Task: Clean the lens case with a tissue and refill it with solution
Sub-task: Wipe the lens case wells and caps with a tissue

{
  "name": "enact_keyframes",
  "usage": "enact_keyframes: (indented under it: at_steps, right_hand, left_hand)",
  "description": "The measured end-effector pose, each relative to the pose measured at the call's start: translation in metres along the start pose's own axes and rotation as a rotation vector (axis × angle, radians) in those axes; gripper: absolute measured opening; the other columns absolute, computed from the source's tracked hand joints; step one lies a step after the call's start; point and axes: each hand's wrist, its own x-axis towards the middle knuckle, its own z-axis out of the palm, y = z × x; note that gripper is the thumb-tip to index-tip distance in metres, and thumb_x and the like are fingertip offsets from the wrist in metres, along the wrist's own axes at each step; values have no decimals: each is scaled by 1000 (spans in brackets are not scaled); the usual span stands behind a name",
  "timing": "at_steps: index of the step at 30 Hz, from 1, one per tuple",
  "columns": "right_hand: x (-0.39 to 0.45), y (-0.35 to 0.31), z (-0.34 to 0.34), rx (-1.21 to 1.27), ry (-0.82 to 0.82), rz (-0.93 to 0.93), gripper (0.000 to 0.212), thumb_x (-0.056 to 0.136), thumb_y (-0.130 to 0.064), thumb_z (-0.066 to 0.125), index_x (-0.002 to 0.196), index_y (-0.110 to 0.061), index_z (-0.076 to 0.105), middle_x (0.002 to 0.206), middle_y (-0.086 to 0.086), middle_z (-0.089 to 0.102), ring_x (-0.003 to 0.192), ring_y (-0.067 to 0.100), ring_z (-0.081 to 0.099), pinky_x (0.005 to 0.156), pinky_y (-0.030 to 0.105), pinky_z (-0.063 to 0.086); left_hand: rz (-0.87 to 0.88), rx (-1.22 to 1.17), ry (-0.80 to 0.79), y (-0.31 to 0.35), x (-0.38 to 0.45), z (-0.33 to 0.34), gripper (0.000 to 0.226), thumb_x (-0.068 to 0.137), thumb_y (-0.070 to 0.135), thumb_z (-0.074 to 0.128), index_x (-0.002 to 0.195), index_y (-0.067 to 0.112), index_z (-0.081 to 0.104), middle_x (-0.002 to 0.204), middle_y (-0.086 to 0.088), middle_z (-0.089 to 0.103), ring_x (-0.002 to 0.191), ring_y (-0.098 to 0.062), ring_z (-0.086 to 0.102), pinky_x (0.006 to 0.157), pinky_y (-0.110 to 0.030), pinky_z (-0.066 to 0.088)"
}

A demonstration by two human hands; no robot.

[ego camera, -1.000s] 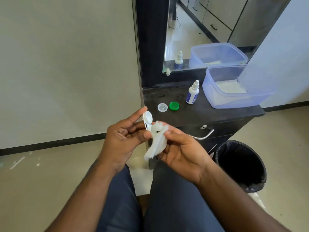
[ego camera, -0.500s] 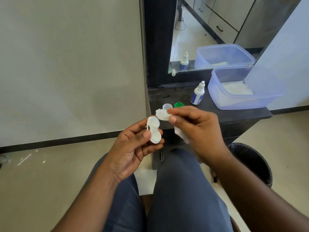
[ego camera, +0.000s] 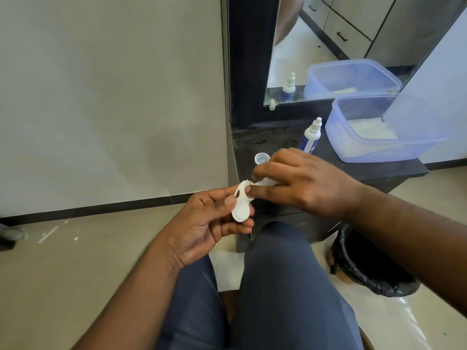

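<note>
In the head view, a white lens case [ego camera: 242, 209] is held in the left hand [ego camera: 202, 228] above the lap, in front of a dark counter [ego camera: 353, 168]. The case is pinched between the thumb, laid across its middle, and the fingers curled beneath it, so that one round well faces the camera at the lower end while the upper end is tilted up and to the left. The right hand [ego camera: 303, 183] is seen from the back, its fingers closed around a crumpled white tissue [ego camera: 262, 182]; the tissue is pressed against the upper end of the case, and the index finger is extended along it, touching the case just beside the left thumb. How much of the tissue lies inside the well cannot be told, since the fingers cover it. On the counter just behind the right hand a small clear cap [ego camera: 262, 157] is lying, partly hidden by the knuckles. A white solution bottle [ego camera: 311, 136] with a blue label is standing upright near the cap, its nozzle pointing up. Just beside the bottle, on its right, an open translucent blue container [ego camera: 374, 150] is placed, with something white inside. A mirror [ego camera: 328, 34] is mounted behind the counter, and the bottle and container are reflected in it. A bin lined with a black bag [ego camera: 364, 271] is set on the floor to the right of the knees.
</note>
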Motion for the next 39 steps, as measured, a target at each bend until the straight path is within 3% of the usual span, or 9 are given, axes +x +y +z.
enact_keyframes:
  at_steps: [4,7,11,13,15,17,23,26,39]
  right_hand:
    - [-4,-7,3,-114,48,-33,21,96,-10,54,113,-10,67,100,9,69,79,27,60,62,36,41]
    - [-7,-20,15,-30,69,147,22,92,-11,60,113,-13,67,98,6,68,80,27,60,63,35,40]
    - [-4,-47,28,425,143,597,25,86,-10,58,107,-13,71,93,2,68,81,19,58,66,36,52]
    - [-7,-54,30,680,190,705,24,87,-14,59,108,-12,71,97,-2,66,89,9,59,76,23,52]
    - [-11,-55,31,766,245,697,24,88,-17,61,109,-8,70,97,-2,63,91,6,59,78,16,49]
    - [-14,-50,30,714,242,637,25,88,-13,60,110,-6,69,96,3,62,89,14,59,75,25,51]
    - [-19,-17,11,62,147,189,19,94,-14,58,108,-8,70,97,12,67,76,25,54,65,35,44]
    - [-21,-13,9,-107,128,150,21,98,-16,53,112,-12,69,96,11,68,75,25,53,64,37,41]
    - [-18,-41,27,339,159,454,22,88,-11,53,101,-6,69,90,9,64,74,23,52,66,30,42]
  left_hand:
    - [-20,63,-62,1,-1,-7,55,69,30,78,119,8,66,95,-19,71,79,-25,72,72,-31,59]
    - [11,106,-25,2,-1,-6,48,70,25,74,117,13,69,98,-19,72,82,-27,72,73,-32,59]
    - [61,141,8,-3,0,-3,55,67,27,78,119,14,67,106,-15,72,91,-25,71,75,-33,58]
    - [91,154,1,-7,0,-2,59,65,30,82,120,18,66,113,-13,71,100,-25,69,79,-34,57]
    - [107,177,-10,-8,1,0,59,65,29,82,121,20,66,116,-12,70,105,-26,67,82,-35,56]
    - [108,173,-8,-7,3,3,57,66,26,80,121,20,66,114,-12,70,105,-27,67,81,-35,57]
    - [74,142,-25,-11,5,11,66,65,30,82,125,13,62,101,-16,72,92,-27,70,79,-35,58]
    - [97,172,22,-11,5,14,52,70,19,71,121,13,65,97,-17,73,87,-31,71,75,-33,58]
    - [121,268,45,-16,5,16,48,75,6,64,122,18,61,107,-9,74,96,-26,70,77,-34,58]
